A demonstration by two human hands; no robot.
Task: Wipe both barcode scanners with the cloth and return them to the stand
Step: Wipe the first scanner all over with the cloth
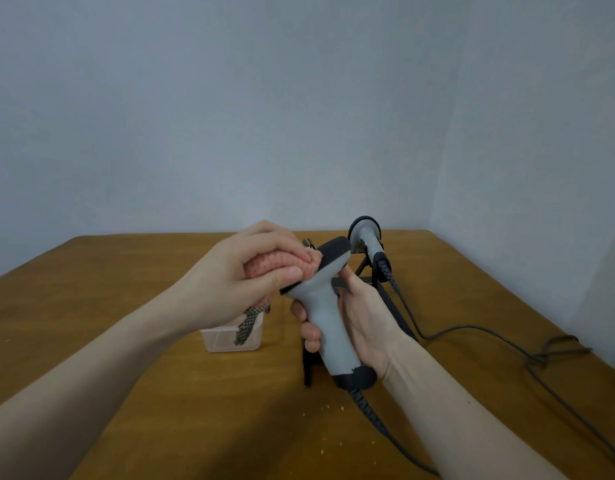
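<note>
A grey barcode scanner (325,306) with a black head is held upright above the table by its handle in my right hand (363,320). My left hand (240,271) grips a bunched pink cloth (282,263) and presses it against the left side of the scanner's head. A dark checked end of the cloth hangs down below my left hand. A second grey scanner (366,237) rests on the black stand (385,292) behind, its head facing the wall. The held scanner and my right hand hide much of the stand.
A clear plastic container (230,337) sits on the brown table (160,393) under my left wrist. Grey cables (472,329) run from both scanners to the right and tangle near the table's right edge. Small crumbs lie on the near tabletop. A wall rises close behind.
</note>
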